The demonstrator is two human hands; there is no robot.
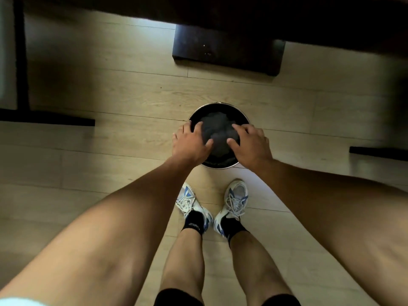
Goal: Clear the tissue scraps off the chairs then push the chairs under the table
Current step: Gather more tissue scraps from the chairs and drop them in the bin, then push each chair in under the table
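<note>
1. Fingers of the left hand [191, 143] lie spread and nearly straight over the near-left rim of a round metal bin [220, 166]; the thumb points inward over the dark bin liner [217, 133], and nothing shows between the fingers.
2. Fingers of the right hand [250, 143] are likewise spread, slightly bent, laid over the near-right rim, thumb pointing inward toward the left thumb. No object is visible in this hand either.
3. Between the two thumbs lies the crumpled dark lining of the bin. No tissue scrap can be made out in the hands or in the bin; the inside is too dark to tell what it holds.
4. Whether the palms press on the rim or merely hover just above it cannot be told from this angle.
5. Both bare forearms run from the lower corners up to the bin, which stands on pale wooden plank flooring [132, 89].
6. Just behind the bin, toward the viewer, stand two white and blue sneakers [235, 202] with black socks, toes pointing at the bin.
7. Beyond the bin, a dark table's block-shaped foot [227, 51] rests on the floor beneath the dark tabletop edge along the top.
8. At the far left, dark chair framing [21, 62] stands well apart from the hands, and a dark bar [378, 152] shows at the right edge.
</note>
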